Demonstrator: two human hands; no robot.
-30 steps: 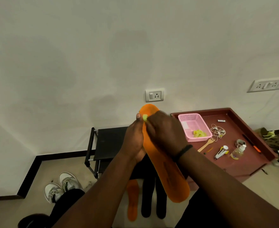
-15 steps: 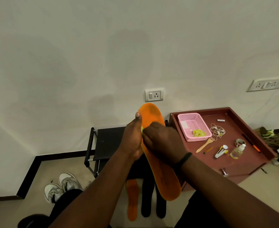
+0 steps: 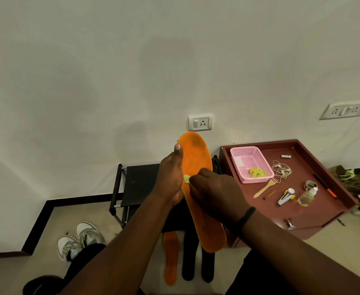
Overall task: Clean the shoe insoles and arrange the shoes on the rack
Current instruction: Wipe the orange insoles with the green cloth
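Your left hand (image 3: pixel 170 179) grips the orange insole (image 3: pixel 198 167) by its left edge | your right hand (image 3: pixel 215 192) pinches a yellow-green cloth (image 3: pixel 186 179) on its middle | long axis runs near-to-far, heel nearest you | wipe along it.

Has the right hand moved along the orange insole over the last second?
Yes. The right hand with its yellow cloth slid down the orange insole, away from the toe near the wall socket.

A home, by the look of it: plain wall with a switch socket (image 3: pixel 200 122), tiled floor, a black shoe rack (image 3: pixel 132 184) (sneakers (image 3: pixel 80 241) beside it), a cluttered maroon tray table (image 3: pixel 315 218).
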